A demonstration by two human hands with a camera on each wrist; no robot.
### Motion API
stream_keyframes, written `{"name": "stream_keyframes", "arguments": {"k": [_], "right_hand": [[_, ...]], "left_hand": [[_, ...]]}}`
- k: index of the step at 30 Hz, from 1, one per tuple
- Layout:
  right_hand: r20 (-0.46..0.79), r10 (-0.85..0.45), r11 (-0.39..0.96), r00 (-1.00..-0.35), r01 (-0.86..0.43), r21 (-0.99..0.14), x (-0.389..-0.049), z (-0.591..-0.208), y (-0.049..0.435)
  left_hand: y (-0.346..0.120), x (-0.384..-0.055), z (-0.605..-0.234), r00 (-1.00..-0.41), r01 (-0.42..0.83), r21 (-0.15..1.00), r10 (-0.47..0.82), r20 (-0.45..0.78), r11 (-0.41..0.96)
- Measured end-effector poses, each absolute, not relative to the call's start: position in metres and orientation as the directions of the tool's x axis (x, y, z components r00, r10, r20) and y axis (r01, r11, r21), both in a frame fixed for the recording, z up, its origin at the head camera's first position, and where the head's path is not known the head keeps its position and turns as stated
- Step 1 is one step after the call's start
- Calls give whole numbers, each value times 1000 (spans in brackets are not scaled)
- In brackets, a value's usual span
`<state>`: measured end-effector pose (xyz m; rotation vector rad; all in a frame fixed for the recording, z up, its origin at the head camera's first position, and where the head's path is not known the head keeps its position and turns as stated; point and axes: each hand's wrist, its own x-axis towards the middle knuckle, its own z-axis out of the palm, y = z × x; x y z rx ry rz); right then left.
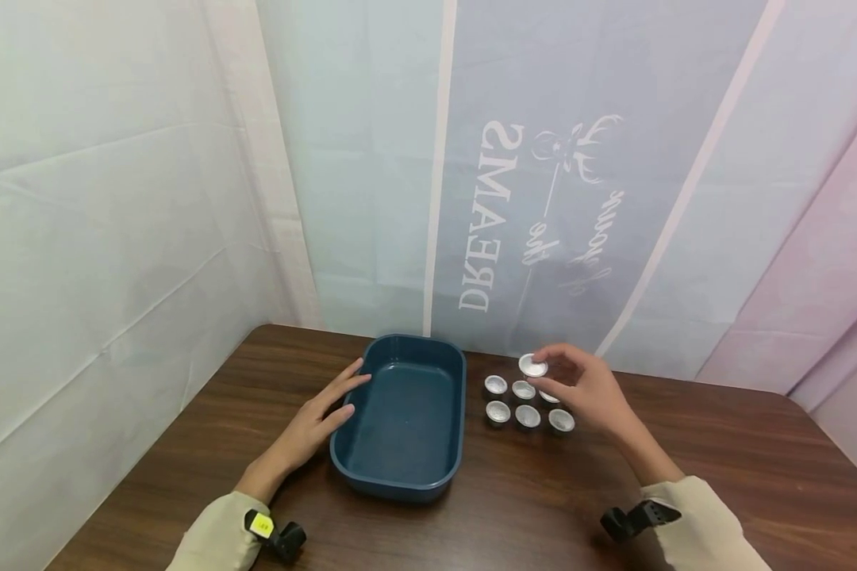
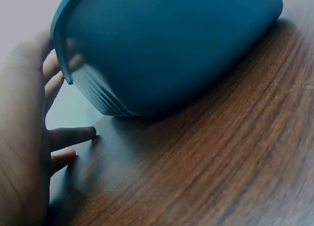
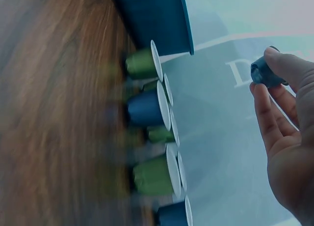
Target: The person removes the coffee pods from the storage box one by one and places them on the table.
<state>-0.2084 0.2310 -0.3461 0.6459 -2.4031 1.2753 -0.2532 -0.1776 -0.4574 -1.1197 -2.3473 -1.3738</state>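
Note:
My right hand (image 1: 584, 388) pinches a coffee capsule (image 1: 532, 365) by its edge, above the back of a group of capsules. In the right wrist view this lifted capsule (image 3: 267, 72) shows a blue body between thumb and fingers. Beneath it, several more coffee capsules (image 1: 527, 416) stand in rows on the table, silvery lids up; from the side, green (image 3: 156, 177) and blue bodies (image 3: 144, 109) show. To their left sits a dark blue rectangular basin (image 1: 398, 484) with nothing in it. My left hand (image 1: 307, 428) touches the basin's left rim, fingers spread and loosely extended.
A brown wood-grain table (image 1: 543, 507) carries everything. Behind it hangs a pale fabric backdrop (image 1: 371, 198) with lettering, and another light cloth (image 1: 114, 238) closes off the left side. A camera (image 1: 286, 542) is strapped to each wrist.

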Motion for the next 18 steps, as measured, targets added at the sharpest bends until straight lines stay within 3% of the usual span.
{"name": "stream_keyframes", "arguments": {"k": [8, 18], "right_hand": [[543, -193, 487, -817, -560, -671, -191, -351, 251], [552, -139, 484, -822, -543, -686, -193, -386, 292]], "left_hand": [[-177, -251, -456, -690, 697, 663, 511, 513, 275], [-178, -251, -455, -700, 688, 667, 505, 505, 286]]}}
